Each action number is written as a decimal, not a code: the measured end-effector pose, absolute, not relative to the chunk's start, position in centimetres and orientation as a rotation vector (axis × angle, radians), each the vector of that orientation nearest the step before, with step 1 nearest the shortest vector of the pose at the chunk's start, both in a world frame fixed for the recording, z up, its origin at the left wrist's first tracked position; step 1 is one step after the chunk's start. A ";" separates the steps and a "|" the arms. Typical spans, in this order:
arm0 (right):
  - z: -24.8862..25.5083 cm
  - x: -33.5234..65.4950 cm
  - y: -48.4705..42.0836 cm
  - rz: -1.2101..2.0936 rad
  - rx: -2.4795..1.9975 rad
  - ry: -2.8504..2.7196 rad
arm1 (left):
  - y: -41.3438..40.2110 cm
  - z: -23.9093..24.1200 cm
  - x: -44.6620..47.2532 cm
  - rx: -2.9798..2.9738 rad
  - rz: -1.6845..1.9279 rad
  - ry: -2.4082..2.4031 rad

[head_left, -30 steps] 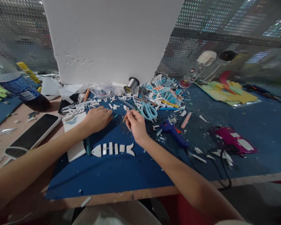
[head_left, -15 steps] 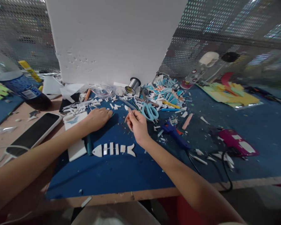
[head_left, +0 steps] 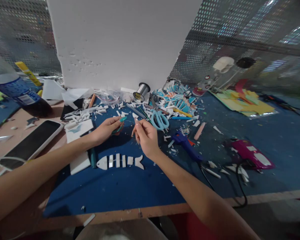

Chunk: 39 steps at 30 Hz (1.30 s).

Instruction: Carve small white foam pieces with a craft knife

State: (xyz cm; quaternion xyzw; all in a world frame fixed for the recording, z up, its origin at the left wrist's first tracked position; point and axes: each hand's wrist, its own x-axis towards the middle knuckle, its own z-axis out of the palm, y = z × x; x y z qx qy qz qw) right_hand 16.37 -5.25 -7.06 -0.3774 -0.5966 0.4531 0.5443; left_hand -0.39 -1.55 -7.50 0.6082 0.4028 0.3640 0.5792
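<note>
My left hand is lifted a little off the blue mat and pinches a small teal-handled tool. My right hand is closed on a thin stick whose tip points up and left, close to the left fingertips. A white foam fish skeleton made of separate pieces lies on the mat just below both hands. A white foam slab lies under my left forearm.
Light blue scissors and a heap of white and blue foam scraps lie behind the hands. A blue glue gun with a black cord is to the right, a pink object farther right. A phone and bottle sit left. A large white board stands behind.
My left hand has risen from the mat and now holds the teal-handled tool near the right hand. The right hand has stayed almost in place with the stick.
</note>
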 end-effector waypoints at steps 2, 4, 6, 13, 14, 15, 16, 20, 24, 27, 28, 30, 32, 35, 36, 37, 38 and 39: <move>-7.1 16.4 -5.4 1.036 -0.899 -1.484 | -1.9 -7.5 -0.2 1.311 0.831 0.882; -7.2 16.4 -5.5 0.993 -0.922 -1.544 | -2.1 -7.4 -0.2 1.254 0.817 0.860; -7.2 16.4 -5.5 0.960 -0.942 -1.589 | -2.1 -7.3 -0.3 1.224 0.806 0.854; -7.2 16.3 -5.6 1.014 -0.914 -1.548 | -1.9 -7.5 -0.6 1.162 0.789 0.773; -7.1 16.3 -5.6 1.045 -0.911 -1.521 | -1.9 -7.6 -0.6 1.149 0.792 0.759; -7.0 16.2 -5.7 1.079 -0.909 -1.489 | -1.9 -7.6 -0.6 1.136 0.794 0.744; -6.9 16.2 -5.7 1.115 -0.906 -1.457 | -1.9 -7.6 -0.7 1.126 0.790 0.731; -6.4 16.2 -5.7 1.248 -0.886 -1.358 | -2.0 -7.4 -0.7 1.110 0.756 0.703; -6.2 16.1 -5.8 1.282 -0.884 -1.339 | -2.0 -7.2 -0.7 1.102 0.741 0.705; -6.2 16.1 -5.8 1.283 -0.874 -1.341 | -2.0 -7.3 -0.8 1.110 0.737 0.701; -6.2 16.1 -5.8 1.283 -0.877 -1.342 | -1.9 -7.3 -0.8 1.114 0.734 0.705; -6.2 16.1 -5.8 1.277 -0.890 -1.342 | -1.9 -7.3 -0.8 1.119 0.731 0.715; -6.3 16.1 -5.8 1.272 -0.900 -1.349 | -1.9 -7.3 -0.8 1.116 0.730 0.719; -6.4 16.1 -5.8 1.274 -0.892 -1.358 | -2.0 -7.3 -0.8 1.108 0.734 0.702; -6.4 16.1 -5.8 1.272 -0.890 -1.358 | -2.0 -7.3 -0.9 1.104 0.735 0.694; -6.5 16.1 -5.8 1.266 -0.891 -1.359 | -2.0 -7.3 -0.9 1.101 0.736 0.684; -6.5 16.2 -5.8 1.258 -0.891 -1.359 | -2.0 -7.3 -0.8 1.099 0.736 0.676; -6.5 16.1 -5.8 1.252 -0.890 -1.363 | -2.0 -7.3 -0.8 1.098 0.733 0.671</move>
